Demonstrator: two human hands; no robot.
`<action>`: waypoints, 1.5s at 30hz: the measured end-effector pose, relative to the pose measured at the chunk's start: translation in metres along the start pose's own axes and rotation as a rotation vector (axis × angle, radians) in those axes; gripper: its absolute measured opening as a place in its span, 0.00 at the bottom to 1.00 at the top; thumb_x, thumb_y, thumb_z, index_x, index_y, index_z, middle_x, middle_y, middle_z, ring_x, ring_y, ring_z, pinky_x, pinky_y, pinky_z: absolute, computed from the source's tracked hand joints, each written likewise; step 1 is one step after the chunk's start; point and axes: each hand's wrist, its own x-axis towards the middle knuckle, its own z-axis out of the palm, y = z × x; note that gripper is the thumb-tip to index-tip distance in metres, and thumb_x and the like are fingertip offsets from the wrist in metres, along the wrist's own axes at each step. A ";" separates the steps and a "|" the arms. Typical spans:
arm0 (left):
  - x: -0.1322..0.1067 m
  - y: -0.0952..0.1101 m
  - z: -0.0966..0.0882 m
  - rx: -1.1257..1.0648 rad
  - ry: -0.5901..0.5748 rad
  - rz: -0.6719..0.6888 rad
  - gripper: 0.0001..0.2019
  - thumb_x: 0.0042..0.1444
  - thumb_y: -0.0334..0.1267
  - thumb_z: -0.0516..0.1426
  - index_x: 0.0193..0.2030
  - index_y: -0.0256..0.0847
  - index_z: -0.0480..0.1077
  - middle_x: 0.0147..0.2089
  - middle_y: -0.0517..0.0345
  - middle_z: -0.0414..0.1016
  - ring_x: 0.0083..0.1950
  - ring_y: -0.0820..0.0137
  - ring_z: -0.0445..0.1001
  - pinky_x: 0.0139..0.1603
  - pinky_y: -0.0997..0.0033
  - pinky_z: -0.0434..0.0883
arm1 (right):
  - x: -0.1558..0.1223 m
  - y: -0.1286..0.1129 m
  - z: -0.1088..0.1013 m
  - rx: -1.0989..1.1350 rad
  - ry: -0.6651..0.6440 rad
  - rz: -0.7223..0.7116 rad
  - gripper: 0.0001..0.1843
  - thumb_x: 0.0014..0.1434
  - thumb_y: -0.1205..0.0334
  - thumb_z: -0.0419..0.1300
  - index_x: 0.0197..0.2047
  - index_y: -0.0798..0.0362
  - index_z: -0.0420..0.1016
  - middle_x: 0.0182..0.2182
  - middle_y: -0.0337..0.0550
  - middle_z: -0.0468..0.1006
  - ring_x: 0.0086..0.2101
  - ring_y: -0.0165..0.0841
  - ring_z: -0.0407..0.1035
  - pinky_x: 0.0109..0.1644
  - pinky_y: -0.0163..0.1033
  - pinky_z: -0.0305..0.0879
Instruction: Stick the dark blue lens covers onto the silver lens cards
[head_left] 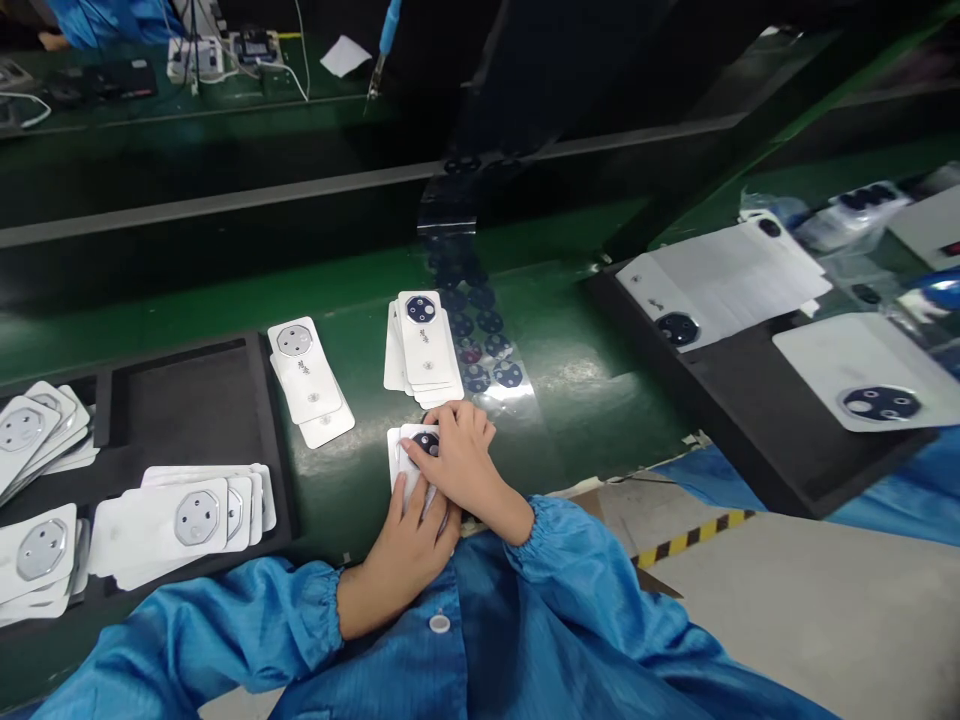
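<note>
Close to my body at the bench edge, a white phone back cover (406, 438) lies on another white cover that juts out on its left. My left hand (409, 545) rests over its lower end, fingers curved onto it. From the right, my right hand (466, 455) grips its upper part, the thumb on the camera area and the other fingers bent beyond it. A dark camera sticker (427, 441) shows partly beneath that hand. Just above is a stack of white covers (427, 345), the top one with a dark camera circle.
A clear strip of dark round stickers (480, 325) runs down the green bench. Two covers with silver camera rings (307, 375) lie left of it. A black tray (184, 400) at left holds several more covers; another black tray (772, 400) stands right with covers in it.
</note>
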 end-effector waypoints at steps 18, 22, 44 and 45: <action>0.002 0.001 -0.005 0.052 -0.097 -0.036 0.20 0.68 0.36 0.56 0.64 0.34 0.64 0.68 0.29 0.61 0.68 0.38 0.62 0.63 0.36 0.65 | 0.209 0.035 -0.046 0.124 0.316 -0.060 0.23 0.73 0.48 0.56 0.29 0.49 0.58 0.26 0.38 0.67 0.30 0.36 0.65 0.36 0.40 0.61; 0.002 0.000 -0.008 0.051 -0.110 -0.030 0.20 0.68 0.36 0.55 0.64 0.35 0.65 0.68 0.31 0.62 0.68 0.38 0.63 0.62 0.37 0.66 | 0.219 0.031 -0.010 0.081 0.309 -0.121 0.18 0.74 0.47 0.55 0.39 0.53 0.70 0.47 0.54 0.73 0.47 0.46 0.68 0.53 0.51 0.64; 0.007 -0.001 -0.025 -0.034 -0.281 -0.022 0.29 0.68 0.48 0.53 0.71 0.36 0.58 0.75 0.29 0.44 0.75 0.34 0.43 0.64 0.22 0.51 | -0.001 0.138 -0.044 -0.407 0.065 -0.087 0.32 0.76 0.54 0.37 0.76 0.63 0.48 0.71 0.59 0.52 0.70 0.53 0.46 0.68 0.66 0.51; 0.008 0.000 -0.025 -0.034 -0.278 -0.010 0.28 0.69 0.47 0.52 0.71 0.36 0.58 0.76 0.31 0.44 0.76 0.37 0.41 0.65 0.22 0.48 | -0.008 0.134 -0.042 -0.407 0.076 -0.070 0.32 0.76 0.54 0.37 0.76 0.63 0.47 0.71 0.60 0.52 0.70 0.54 0.46 0.68 0.67 0.52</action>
